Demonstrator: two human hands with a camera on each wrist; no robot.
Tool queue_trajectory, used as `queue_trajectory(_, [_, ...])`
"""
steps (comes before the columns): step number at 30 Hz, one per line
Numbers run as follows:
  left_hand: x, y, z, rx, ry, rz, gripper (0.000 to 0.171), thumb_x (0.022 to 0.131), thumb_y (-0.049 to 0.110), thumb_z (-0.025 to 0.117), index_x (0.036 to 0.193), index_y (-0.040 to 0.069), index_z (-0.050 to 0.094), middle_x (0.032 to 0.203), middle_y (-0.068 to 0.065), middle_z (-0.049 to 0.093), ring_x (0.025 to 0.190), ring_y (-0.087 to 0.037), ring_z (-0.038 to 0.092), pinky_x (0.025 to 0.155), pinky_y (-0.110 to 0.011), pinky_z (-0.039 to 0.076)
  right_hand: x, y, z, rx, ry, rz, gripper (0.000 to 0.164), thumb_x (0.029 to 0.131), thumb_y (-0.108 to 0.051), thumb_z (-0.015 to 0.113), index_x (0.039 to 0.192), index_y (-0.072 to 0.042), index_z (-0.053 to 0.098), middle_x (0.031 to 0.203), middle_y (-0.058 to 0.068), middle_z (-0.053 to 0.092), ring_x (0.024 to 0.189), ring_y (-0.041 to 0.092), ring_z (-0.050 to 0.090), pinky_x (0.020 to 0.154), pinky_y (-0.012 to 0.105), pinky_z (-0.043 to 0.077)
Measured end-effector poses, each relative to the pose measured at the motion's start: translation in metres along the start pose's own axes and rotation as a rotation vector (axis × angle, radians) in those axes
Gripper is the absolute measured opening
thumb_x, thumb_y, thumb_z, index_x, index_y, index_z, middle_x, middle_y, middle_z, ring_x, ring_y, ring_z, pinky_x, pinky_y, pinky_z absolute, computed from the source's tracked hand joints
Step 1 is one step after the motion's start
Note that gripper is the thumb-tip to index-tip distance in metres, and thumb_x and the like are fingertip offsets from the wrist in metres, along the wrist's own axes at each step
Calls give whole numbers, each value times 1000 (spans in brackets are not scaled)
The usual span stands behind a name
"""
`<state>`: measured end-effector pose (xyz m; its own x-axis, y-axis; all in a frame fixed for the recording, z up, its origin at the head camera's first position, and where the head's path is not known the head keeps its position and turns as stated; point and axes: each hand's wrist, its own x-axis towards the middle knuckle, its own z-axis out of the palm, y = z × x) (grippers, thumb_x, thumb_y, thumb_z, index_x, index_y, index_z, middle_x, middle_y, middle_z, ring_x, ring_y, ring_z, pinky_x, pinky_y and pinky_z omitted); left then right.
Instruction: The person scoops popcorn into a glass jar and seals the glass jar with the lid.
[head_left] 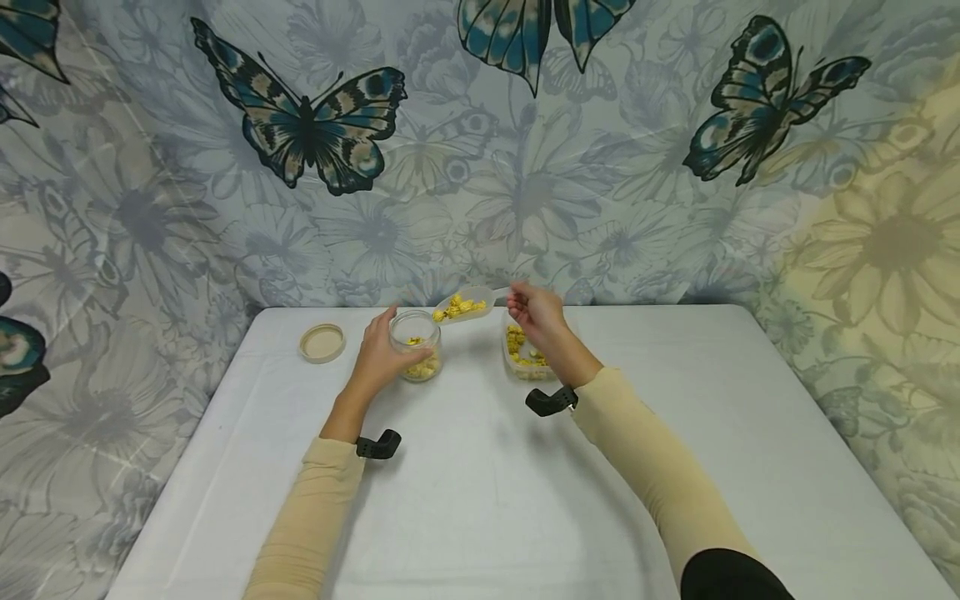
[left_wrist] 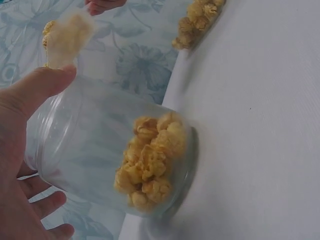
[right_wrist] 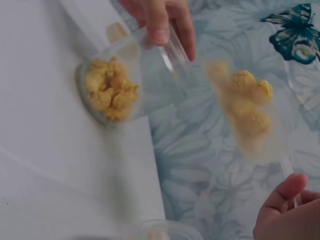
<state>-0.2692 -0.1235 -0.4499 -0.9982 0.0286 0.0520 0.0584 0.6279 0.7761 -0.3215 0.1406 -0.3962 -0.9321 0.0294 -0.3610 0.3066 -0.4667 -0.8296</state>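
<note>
A glass jar (head_left: 415,342) stands upright on the table with yellow popcorn (left_wrist: 150,160) in its lower part. My left hand (head_left: 377,357) holds it near the rim, thumb on one side and fingers on the other. A translucent scoop (head_left: 483,308) heaped with popcorn (right_wrist: 250,105) is pinched by its handle in my right hand (head_left: 542,315). The scoop's front edge is above and beside the jar's open mouth, tilted toward it. Below my right hand sits a clear plastic container (head_left: 517,367) of popcorn, partly hidden by that hand and wrist.
A round, pale lid (head_left: 322,343) lies on the table left of the jar. The white tabletop (head_left: 480,500) ends at a patterned cloth backdrop (head_left: 540,192) with butterflies. A black band with a camera (head_left: 551,401) sits at each wrist.
</note>
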Motion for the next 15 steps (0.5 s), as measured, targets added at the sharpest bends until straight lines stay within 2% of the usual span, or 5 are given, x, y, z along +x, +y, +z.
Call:
queue_trajectory(5, [0, -3, 2, -11, 15, -18, 103, 74, 46, 81, 152, 6, 27, 154, -18, 32, 144, -37, 28, 115, -59, 29, 0, 1, 3, -18, 14, -6, 7, 99, -11, 54, 99, -4, 58, 66, 0, 61, 58, 8, 54, 54, 14, 47])
queue_trajectory(10, [1, -8, 5, -43, -5, -54, 98, 75, 43, 81, 150, 4, 31, 150, -22, 36, 141, -37, 32, 116, -56, 30, -2, 2, 5, -33, 18, -20, 9, 99, -10, 55, 101, -2, 59, 68, 1, 61, 58, 8, 54, 54, 14, 48])
queue_trajectory(15, [3, -11, 7, -100, -4, -59, 94, 75, 38, 81, 148, 3, 33, 146, -21, 38, 139, -36, 36, 117, -52, 30, -3, 3, 12, -70, 35, -96, 15, 97, -10, 57, 101, 4, 62, 63, -1, 61, 53, 6, 54, 49, 13, 47])
